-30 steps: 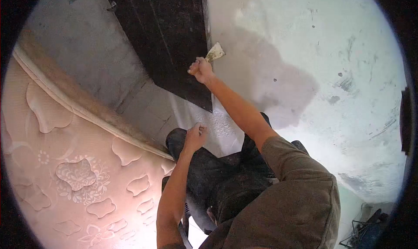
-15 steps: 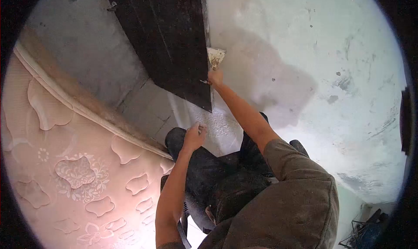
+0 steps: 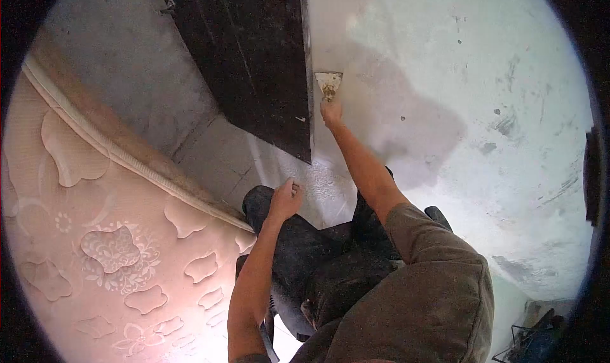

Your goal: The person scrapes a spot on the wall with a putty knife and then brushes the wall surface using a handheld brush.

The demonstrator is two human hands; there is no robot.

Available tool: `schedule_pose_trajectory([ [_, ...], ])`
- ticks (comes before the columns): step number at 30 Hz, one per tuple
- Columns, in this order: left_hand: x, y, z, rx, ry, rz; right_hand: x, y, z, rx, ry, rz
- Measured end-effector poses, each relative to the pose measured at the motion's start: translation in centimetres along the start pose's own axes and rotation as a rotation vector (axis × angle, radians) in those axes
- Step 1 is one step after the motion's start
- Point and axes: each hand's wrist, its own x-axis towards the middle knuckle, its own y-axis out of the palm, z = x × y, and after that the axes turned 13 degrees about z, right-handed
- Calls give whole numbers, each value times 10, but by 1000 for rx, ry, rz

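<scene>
My right hand [image 3: 331, 112] is wrapped round the handle of a putty knife [image 3: 329, 82]. The blade is flared, smeared with pale and brownish material, and lies at the wall [image 3: 413, 134], just right of the edge of a dark door [image 3: 254, 58]. A damp-looking grey patch spreads over the wall beside my hand. Low down, above my left knee, my left hand [image 3: 286, 200] has its fingers curled in; whatever they may hold is too small to make out.
A pink quilted mattress [image 3: 146, 236] leans at the left. Grey floor tiles [image 3: 222, 153] run below the door, with white residue [image 3: 327, 188] near my knees. Dark items [image 3: 540, 331] lie at the lower right.
My right hand has moved right, away from the door's edge and onto the wall, and the putty knife has turned so its blade points up. My left hand has barely moved.
</scene>
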Motion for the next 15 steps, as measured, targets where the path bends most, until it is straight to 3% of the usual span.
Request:
schedule_pose_trajectory([
  [7, 0, 1, 2, 16, -23, 10, -7, -1, 14, 27, -37, 61],
  [9, 0, 3, 6, -10, -7, 8, 0, 2, 9, 224, -47, 132],
  [13, 1, 2, 4, 41, 9, -21, 14, 8, 0, 74, -12, 173],
  [15, -1, 1, 2, 56, 21, -29, 3, 12, 8, 209, -146, 76],
])
